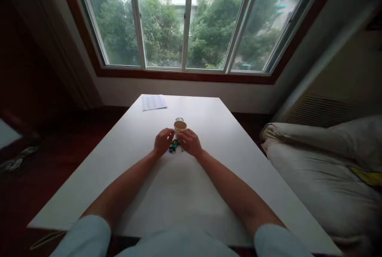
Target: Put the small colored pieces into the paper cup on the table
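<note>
Both my arms reach out over a white table (119, 157). My left hand (162, 141) and my right hand (190, 142) rest close together near the table's middle, fingers curled inward. Between them lies a small heap of green and blue pieces (174, 145), too small to name. Both hands touch or hover at that heap; whether either grips a piece is hidden. A small tan paper cup (180, 125) stands upright just beyond the fingertips, with a thin metal ring or loop (179, 119) behind it.
A sheet of printed paper (154, 102) lies at the table's far left corner. A wide window (185, 22) fills the wall ahead. A bed with pale bedding (322, 161) stands to the right. Dark wooden floor with cables (14, 163) is on the left.
</note>
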Demonstrator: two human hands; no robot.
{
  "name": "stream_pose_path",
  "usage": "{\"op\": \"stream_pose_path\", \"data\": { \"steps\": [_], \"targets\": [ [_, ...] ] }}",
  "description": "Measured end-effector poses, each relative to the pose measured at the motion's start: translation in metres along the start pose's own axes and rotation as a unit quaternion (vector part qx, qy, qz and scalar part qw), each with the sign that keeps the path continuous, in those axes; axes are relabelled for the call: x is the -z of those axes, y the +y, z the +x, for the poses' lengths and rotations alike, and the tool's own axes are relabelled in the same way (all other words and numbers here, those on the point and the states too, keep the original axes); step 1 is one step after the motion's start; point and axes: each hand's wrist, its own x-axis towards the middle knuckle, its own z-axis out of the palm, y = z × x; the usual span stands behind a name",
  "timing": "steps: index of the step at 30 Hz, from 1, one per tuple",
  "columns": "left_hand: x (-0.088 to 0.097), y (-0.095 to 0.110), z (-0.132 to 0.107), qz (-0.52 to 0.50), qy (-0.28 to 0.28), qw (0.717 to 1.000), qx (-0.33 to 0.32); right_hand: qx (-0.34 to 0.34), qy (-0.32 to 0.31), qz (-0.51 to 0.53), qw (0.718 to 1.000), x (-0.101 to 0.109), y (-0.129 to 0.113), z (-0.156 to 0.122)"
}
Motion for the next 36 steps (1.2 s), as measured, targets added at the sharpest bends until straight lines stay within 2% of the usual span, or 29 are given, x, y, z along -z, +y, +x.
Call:
{"op": "stream_pose_path", "data": {
  "steps": [10,36],
  "targets": [
    [0.007,0.009,0.001,0.006,-0.022,1.0,-0.019,0.011,-0.035,0.013,0.999,0.0,0.0,0.0],
    [0.009,0.011,0.002,0.011,-0.027,0.999,-0.03,0.007,-0.024,0.0,1.0,0.0,0.0,0.001]
  ]
}}
